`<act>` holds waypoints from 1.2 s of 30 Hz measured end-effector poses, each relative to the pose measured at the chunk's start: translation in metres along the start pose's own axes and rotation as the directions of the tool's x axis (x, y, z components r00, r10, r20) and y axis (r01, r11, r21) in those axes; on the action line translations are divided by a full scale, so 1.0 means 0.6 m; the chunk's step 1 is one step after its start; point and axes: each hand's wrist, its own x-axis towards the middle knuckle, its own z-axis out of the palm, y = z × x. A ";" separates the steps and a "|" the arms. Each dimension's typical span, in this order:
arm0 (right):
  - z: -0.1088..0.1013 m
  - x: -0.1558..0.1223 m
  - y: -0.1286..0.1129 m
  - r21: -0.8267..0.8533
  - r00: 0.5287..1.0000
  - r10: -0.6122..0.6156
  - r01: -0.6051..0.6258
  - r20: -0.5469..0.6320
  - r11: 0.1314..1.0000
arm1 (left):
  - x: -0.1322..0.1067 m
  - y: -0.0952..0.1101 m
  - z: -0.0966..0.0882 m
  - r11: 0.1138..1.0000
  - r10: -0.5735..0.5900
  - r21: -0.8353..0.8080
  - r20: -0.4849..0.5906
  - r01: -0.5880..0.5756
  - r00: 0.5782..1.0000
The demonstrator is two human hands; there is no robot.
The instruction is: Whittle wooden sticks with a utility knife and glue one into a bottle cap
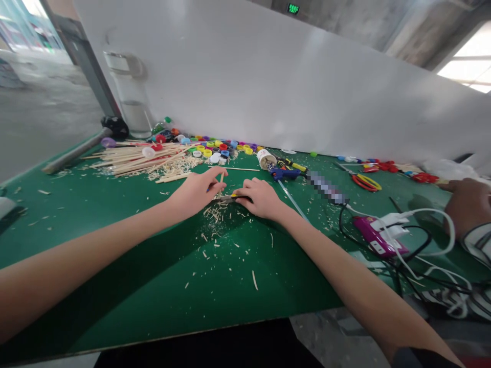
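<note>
My left hand (197,191) is closed on a short thin wooden stick (222,177), whose upper end shows above the fingers. Opposite it, my right hand (260,197) is wrapped round a bladed cutting tool with a dark handle and a bit of yellow (233,196). Its blade points left and reaches the fingertips of my left hand; whether it is a knife or scissors I cannot tell. Beneath both hands lies a pile of pale wood shavings (219,212) on the green table (230,312). Just beyond them rests another long stick (240,168).
Wooden sticks (141,159) and coloured bottle caps (215,145) spread along the back left. A blue glue gun (284,173), red-and-yellow-handled scissors (366,182) and a purple power strip (374,235) with tangled cables lie right. Another person's hand (468,207) rests at far right. A white panel (268,76) stands behind.
</note>
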 end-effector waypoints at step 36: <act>-0.041 -0.040 0.036 0.110 0.997 0.052 -0.057 0.052 0.992 | 0.146 0.014 -0.004 0.944 0.310 -0.193 0.249 -0.267 0.918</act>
